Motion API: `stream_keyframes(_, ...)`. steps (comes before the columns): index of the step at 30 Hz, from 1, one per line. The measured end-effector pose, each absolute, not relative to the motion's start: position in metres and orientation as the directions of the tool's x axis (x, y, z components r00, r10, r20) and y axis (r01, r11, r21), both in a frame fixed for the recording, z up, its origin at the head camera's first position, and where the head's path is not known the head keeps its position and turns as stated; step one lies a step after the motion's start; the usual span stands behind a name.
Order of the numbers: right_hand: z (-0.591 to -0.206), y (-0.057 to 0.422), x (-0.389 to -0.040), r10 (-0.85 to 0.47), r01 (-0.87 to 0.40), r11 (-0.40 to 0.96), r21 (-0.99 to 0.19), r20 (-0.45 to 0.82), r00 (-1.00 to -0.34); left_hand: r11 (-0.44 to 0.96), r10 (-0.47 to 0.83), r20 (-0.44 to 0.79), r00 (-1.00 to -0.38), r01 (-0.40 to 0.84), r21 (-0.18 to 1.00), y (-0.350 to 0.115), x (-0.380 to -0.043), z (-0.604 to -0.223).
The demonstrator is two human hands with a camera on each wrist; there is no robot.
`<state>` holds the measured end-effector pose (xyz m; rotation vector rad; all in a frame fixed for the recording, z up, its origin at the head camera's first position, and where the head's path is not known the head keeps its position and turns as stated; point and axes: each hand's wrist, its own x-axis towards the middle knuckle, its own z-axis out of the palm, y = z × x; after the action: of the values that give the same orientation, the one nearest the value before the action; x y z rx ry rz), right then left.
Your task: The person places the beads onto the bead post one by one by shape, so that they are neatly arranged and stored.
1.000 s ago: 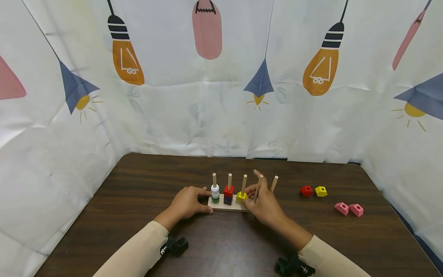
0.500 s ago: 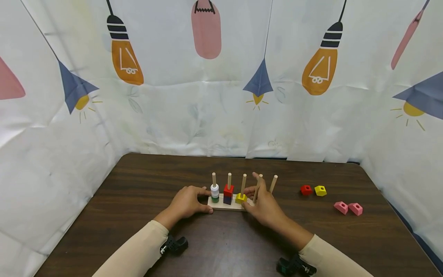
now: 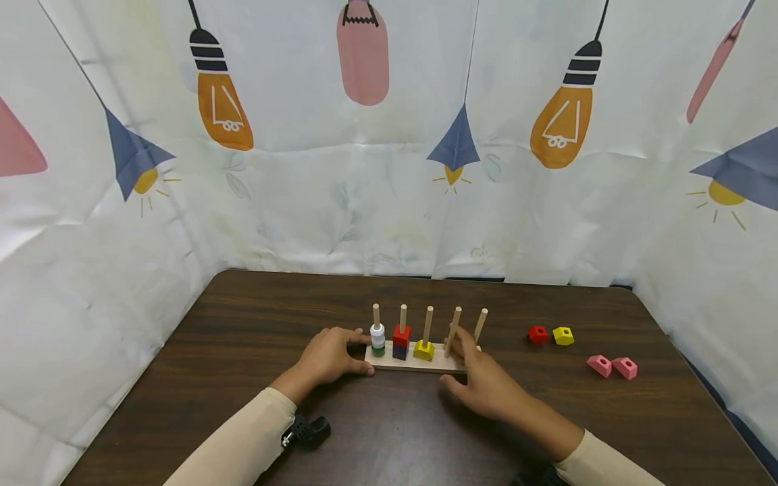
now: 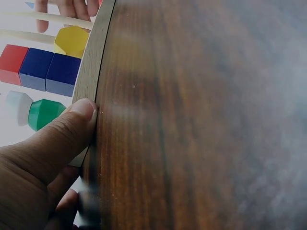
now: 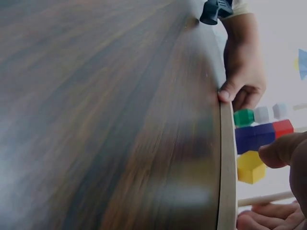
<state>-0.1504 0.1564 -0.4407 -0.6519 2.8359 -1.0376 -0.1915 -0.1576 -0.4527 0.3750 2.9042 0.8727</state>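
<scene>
A light wooden peg board [image 3: 419, 362] with a row of upright pegs lies on the table. My left hand [image 3: 328, 356] grips its left end, with the thumb [image 4: 84, 110] on the front edge. Green block [image 4: 45, 114] and white blocks [image 3: 377, 335] are on the leftmost peg. Beside them stand dark blue blocks [image 4: 62, 73] under a red block [image 3: 401, 335]. On the middle peg a yellow block [image 3: 423, 349] sits at the bottom. My right hand [image 3: 486, 378] is at the board's right part, fingers behind the fourth peg [image 3: 453, 327], thumb apart from the front edge, holding nothing visible.
To the right on the brown table [image 3: 273, 304] lie a loose red block [image 3: 537, 335] and a yellow one [image 3: 563, 336]. Nearer are two pink blocks [image 3: 600, 366] with holes. A printed white cloth [image 3: 389, 216] hangs behind and at both sides.
My right hand has come off the yellow block and moved right and toward me along the board. The yellow block stays on its peg, and my left hand keeps its place.
</scene>
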Motion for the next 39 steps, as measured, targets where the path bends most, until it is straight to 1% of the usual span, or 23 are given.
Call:
stream_keyframes(3, -0.438, 0.166, -0.147, -0.449, -0.401, 0.683, -0.611, 0.082, -0.890, 0.806, 0.261, -0.010, -0.965, 0.212, 0.553, -0.158, -0.192, -0.452)
stream_keyframes(8, -0.437, 0.187, -0.145, -0.533, -0.493, 0.667, -0.560, 0.105, -0.840, 0.809, 0.261, -0.007, -0.965, 0.215, 0.547, -0.158, -0.192, -0.452)
stream_keyframes(13, -0.439, 0.211, -0.145, -0.551, -0.536, 0.678, -0.503, 0.136, -0.823, 0.809, 0.265, -0.004, -0.964, 0.220, 0.545, -0.157, -0.191, -0.453)
stream_keyframes(18, -0.439, 0.231, -0.148, -0.514, -0.513, 0.703, -0.493, 0.147, -0.845, 0.810, 0.265, -0.004, -0.964, 0.220, 0.543, -0.157, -0.191, -0.452)
stream_keyframes(22, -0.438, 0.245, -0.154, -0.447, -0.471, 0.745, -0.473, 0.170, -0.878, 0.811, 0.262, -0.008, -0.965, 0.216, 0.544, -0.157, -0.192, -0.452)
stream_keyframes(26, -0.438, 0.261, -0.163, -0.380, -0.452, 0.776, -0.440, 0.244, -0.892, 0.810, 0.259, -0.014, -0.966, 0.210, 0.547, -0.157, -0.192, -0.452)
stream_keyframes(29, -0.439, 0.274, -0.172, -0.349, -0.456, 0.790, -0.409, 0.311, -0.884, 0.810, 0.260, -0.016, -0.965, 0.210, 0.548, -0.158, -0.192, -0.453)
stream_keyframes(32, -0.439, 0.286, -0.180, -0.329, -0.454, 0.802, -0.387, 0.348, -0.878, 0.809, 0.261, -0.016, -0.965, 0.210, 0.549, -0.158, -0.192, -0.453)
stream_keyframes(34, -0.438, 0.292, -0.184, -0.321, -0.441, 0.811, -0.383, 0.338, -0.885, 0.809, 0.259, -0.015, -0.966, 0.209, 0.550, -0.158, -0.192, -0.453)
stream_keyframes(39, -0.436, 0.301, -0.190, -0.309, -0.394, 0.826, -0.402, 0.261, -0.915, 0.809, 0.262, -0.012, -0.965, 0.212, 0.549, -0.158, -0.192, -0.453)
